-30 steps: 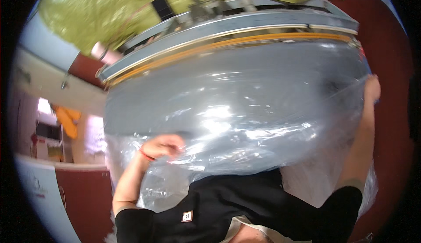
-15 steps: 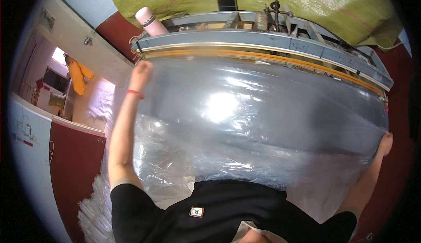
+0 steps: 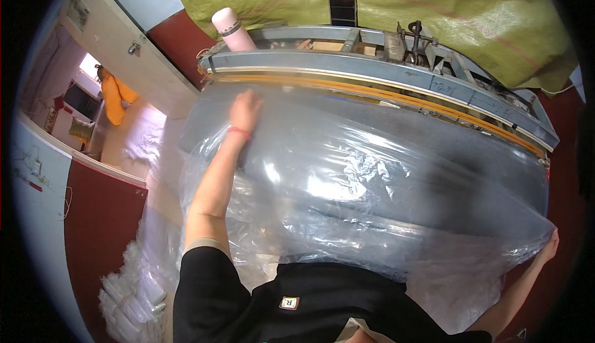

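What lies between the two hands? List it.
In the head view, only the clear plastic sheet stretches from left hand to right hand, over the grey table.

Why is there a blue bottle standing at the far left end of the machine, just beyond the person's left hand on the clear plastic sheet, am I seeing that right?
Not quite: the bottle is pink, not blue, as the head view shows. The rest holds: it stands at the far left end of the machine, just beyond the left hand, which lies flat on the clear plastic sheet.
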`<action>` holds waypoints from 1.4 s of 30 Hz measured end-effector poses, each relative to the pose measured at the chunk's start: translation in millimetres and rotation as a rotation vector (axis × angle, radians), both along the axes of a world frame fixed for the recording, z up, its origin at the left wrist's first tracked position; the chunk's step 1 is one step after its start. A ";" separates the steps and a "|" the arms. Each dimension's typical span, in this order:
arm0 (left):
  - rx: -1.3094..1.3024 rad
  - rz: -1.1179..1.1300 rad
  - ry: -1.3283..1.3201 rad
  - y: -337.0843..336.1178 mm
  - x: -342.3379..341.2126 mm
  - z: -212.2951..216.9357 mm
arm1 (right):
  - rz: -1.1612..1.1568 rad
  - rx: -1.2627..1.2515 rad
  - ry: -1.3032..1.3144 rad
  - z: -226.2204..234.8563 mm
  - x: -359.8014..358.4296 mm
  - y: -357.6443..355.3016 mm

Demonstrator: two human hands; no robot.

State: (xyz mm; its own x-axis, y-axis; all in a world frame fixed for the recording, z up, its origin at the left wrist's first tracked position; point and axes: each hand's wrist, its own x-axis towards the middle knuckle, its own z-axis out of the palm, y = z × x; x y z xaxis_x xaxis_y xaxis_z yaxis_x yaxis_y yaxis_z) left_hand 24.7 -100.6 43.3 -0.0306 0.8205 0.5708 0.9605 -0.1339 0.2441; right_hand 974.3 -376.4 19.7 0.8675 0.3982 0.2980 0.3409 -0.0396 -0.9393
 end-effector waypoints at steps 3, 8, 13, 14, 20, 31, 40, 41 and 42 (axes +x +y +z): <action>0.022 -0.015 -0.086 -1.6 11.0 4.3 | -0.022 0.016 0.000 0.4 12.7 -22.9; -0.017 -0.047 0.084 10.5 2.5 5.6 | -0.054 -0.082 -0.049 -5.7 32.1 -17.5; -0.049 -0.122 -0.988 38.4 -21.6 28.6 | -0.048 -0.136 0.052 51.8 -6.7 63.5; 0.194 0.105 -0.115 28.6 -89.6 18.1 | -0.095 -0.322 -0.226 64.1 -88.5 116.6; 0.185 0.173 -0.836 72.1 -94.1 -43.6 | -0.119 -0.025 -0.480 -24.6 -55.8 208.9; 0.282 -0.008 -1.072 118.7 -116.1 -55.5 | -0.185 0.009 -0.304 -21.5 -68.4 251.9; 0.210 0.066 -1.124 103.1 -139.9 -48.4 | -0.154 0.201 -0.111 -3.8 -96.8 249.7; 0.239 0.075 -1.159 104.6 -133.3 -49.7 | -0.152 0.206 -0.116 0.1 -99.8 246.6; 0.228 0.021 -1.180 103.6 -125.5 -46.4 | -0.085 0.230 -0.070 -1.3 -98.3 243.6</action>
State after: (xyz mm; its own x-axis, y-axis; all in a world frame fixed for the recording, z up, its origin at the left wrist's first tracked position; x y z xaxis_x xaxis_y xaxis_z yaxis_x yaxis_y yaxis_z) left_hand -100.8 3.0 -3.1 -0.6445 0.6974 0.3134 0.1632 -0.2750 0.9475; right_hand 876.0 -132.8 18.4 0.8691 0.2397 0.4327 0.4098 0.1409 -0.9012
